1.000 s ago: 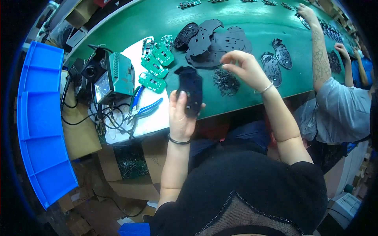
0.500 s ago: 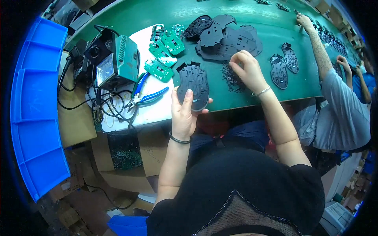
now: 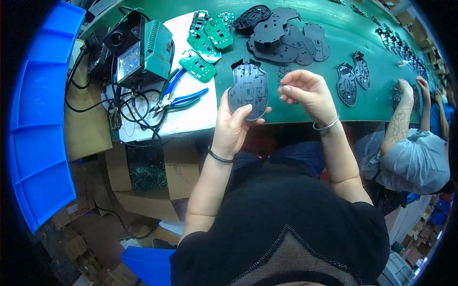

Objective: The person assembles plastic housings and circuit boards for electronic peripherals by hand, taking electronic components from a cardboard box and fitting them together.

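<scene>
My left hand point(image 3: 231, 127) holds a black moulded plastic shell point(image 3: 249, 90) upright, thumb across its inner face and fingers behind. Close to its right side, my right hand point(image 3: 312, 95) is raised with thumb and fingertips pinched; whatever may be between them is too small to make out. Partly hidden behind that hand lies a heap of tiny black parts point(image 3: 283, 75) on the green table. Two more black shells, one nearer point(image 3: 347, 88) and one farther point(image 3: 362, 71), lie to the right. Beyond the held shell is a pile of flat black plates point(image 3: 274, 51).
Green circuit boards point(image 3: 198, 68) and blue-handled cutters point(image 3: 186, 98) lie on white paper point(image 3: 195, 121) at left. Beside them stands a teal boxy device point(image 3: 157, 52) with tangled cables. A blue bin point(image 3: 40, 114) lines the left edge. At right, a co-worker's hands point(image 3: 404, 89) work at the table.
My right hand has come away from the heap of tiny parts toward the held shell. The shell sits slightly higher and farther right in view. The co-worker's arm has drawn back.
</scene>
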The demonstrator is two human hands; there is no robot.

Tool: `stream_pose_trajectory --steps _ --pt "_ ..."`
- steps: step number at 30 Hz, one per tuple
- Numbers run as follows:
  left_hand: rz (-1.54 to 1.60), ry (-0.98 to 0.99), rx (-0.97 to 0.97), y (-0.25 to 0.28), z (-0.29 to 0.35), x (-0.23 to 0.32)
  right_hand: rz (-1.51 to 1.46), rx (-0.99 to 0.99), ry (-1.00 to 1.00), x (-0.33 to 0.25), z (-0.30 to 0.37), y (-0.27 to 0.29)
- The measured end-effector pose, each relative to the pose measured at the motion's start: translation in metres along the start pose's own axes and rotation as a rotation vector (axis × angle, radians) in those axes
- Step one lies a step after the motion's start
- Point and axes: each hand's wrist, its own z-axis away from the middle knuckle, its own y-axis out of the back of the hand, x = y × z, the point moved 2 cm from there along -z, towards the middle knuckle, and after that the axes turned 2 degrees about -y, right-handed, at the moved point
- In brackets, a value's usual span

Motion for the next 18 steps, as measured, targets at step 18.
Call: stream_pose_trajectory --steps 18 --pt "-0.039 -0.003 -0.021 -0.003 0.007 0.001 -0.374 -0.042 -0.088 0.023 0.006 -0.013"
